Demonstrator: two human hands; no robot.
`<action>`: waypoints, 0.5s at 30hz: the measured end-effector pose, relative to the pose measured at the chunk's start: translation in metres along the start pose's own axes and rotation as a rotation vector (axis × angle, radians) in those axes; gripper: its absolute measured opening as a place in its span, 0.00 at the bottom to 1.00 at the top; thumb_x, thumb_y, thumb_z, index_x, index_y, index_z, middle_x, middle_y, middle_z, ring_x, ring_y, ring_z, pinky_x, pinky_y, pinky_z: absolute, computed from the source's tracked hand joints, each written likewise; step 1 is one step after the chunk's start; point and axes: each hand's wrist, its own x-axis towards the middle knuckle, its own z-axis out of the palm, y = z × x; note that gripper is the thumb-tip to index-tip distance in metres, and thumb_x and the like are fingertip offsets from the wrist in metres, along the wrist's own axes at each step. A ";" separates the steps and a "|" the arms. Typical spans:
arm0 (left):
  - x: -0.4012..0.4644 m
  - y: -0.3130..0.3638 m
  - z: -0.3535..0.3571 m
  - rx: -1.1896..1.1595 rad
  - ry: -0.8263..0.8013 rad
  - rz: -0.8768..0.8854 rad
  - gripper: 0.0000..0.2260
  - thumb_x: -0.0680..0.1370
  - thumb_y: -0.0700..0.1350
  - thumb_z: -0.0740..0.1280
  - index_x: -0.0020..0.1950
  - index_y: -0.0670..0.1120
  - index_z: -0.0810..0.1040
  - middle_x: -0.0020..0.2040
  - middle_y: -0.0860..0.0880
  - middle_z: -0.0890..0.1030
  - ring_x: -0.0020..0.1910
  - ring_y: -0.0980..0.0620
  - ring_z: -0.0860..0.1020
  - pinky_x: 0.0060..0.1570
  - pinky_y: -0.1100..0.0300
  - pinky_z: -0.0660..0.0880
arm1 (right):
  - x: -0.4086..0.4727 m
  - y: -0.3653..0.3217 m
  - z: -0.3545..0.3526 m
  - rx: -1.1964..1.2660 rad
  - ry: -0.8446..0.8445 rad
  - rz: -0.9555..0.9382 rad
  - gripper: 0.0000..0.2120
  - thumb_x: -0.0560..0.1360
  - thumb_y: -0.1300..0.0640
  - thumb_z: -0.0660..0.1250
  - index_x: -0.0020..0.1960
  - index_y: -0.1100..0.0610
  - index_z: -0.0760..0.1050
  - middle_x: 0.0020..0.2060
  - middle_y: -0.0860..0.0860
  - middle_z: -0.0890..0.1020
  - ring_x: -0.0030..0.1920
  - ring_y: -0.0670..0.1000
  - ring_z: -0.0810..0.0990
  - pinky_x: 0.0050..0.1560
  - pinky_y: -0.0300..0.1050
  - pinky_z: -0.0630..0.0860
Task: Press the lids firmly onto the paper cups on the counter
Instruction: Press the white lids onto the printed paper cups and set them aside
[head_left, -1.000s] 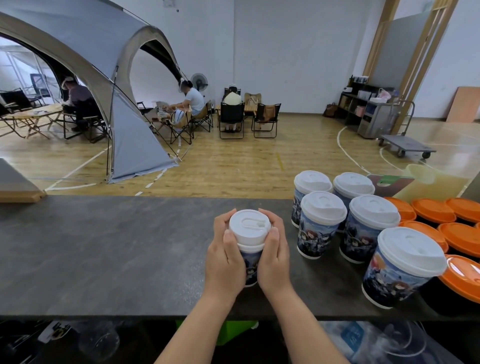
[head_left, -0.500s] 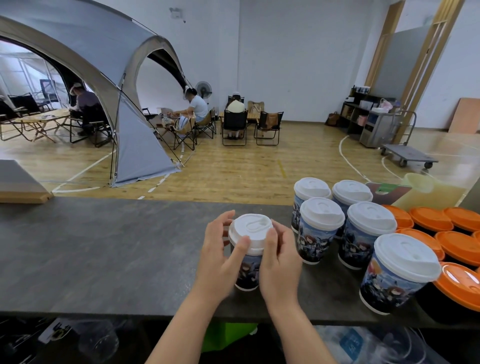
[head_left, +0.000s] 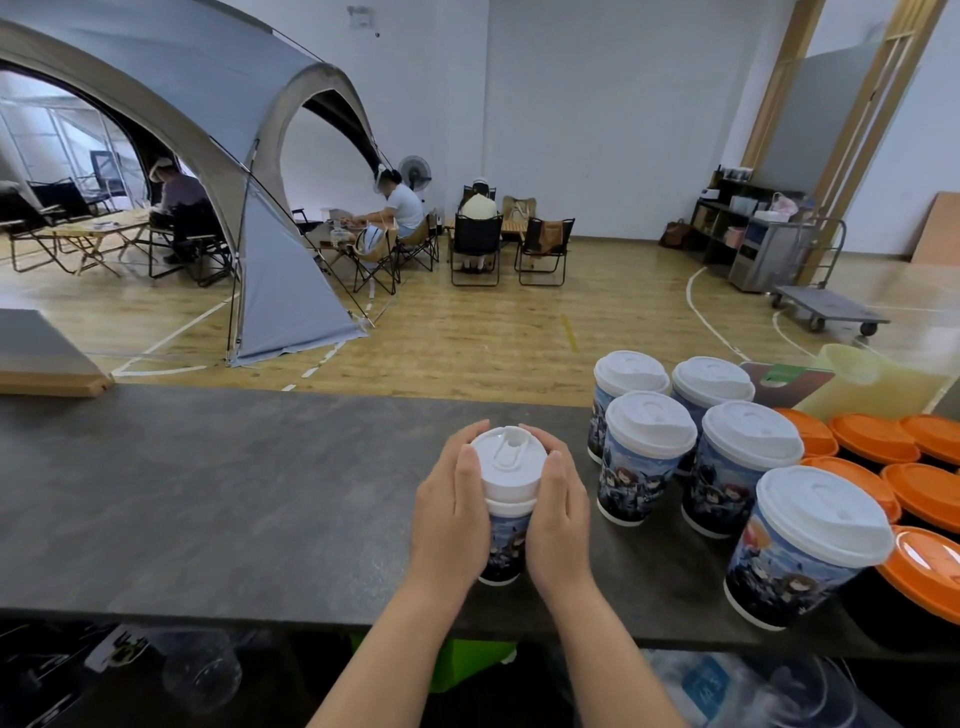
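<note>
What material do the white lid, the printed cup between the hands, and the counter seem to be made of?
White lid: probably thin moulded plastic, matt, with a raised sip tab. Cup: likely paper, its smooth wall carrying printed colour artwork. Counter: dark grey, mottled like stone or laminate, with a dull sheen; which one cannot be told.

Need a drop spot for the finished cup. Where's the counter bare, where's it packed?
Bare: counter left of the left hand, out to the wooden board. Narrow gap between the right hand and the lidded cups. Packed: cups and orange lids at right.
</note>
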 end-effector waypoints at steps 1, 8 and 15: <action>-0.001 -0.003 0.001 -0.044 0.009 0.012 0.20 0.81 0.56 0.51 0.64 0.54 0.78 0.56 0.56 0.83 0.58 0.57 0.80 0.54 0.60 0.77 | 0.000 0.003 0.000 0.013 -0.005 -0.017 0.18 0.80 0.50 0.51 0.57 0.54 0.77 0.50 0.44 0.84 0.52 0.45 0.82 0.51 0.35 0.75; -0.002 -0.009 0.006 -0.147 0.041 0.098 0.20 0.79 0.54 0.51 0.60 0.50 0.78 0.54 0.58 0.83 0.57 0.54 0.81 0.52 0.65 0.76 | 0.005 0.014 0.000 0.056 -0.061 -0.030 0.16 0.80 0.56 0.49 0.56 0.56 0.75 0.50 0.51 0.82 0.52 0.51 0.81 0.52 0.46 0.77; -0.002 -0.011 0.008 -0.143 0.040 0.106 0.19 0.80 0.54 0.51 0.60 0.50 0.77 0.53 0.54 0.83 0.56 0.51 0.81 0.52 0.61 0.77 | 0.006 0.017 -0.002 0.046 -0.080 -0.037 0.18 0.79 0.51 0.50 0.57 0.57 0.74 0.49 0.50 0.82 0.52 0.48 0.81 0.51 0.40 0.76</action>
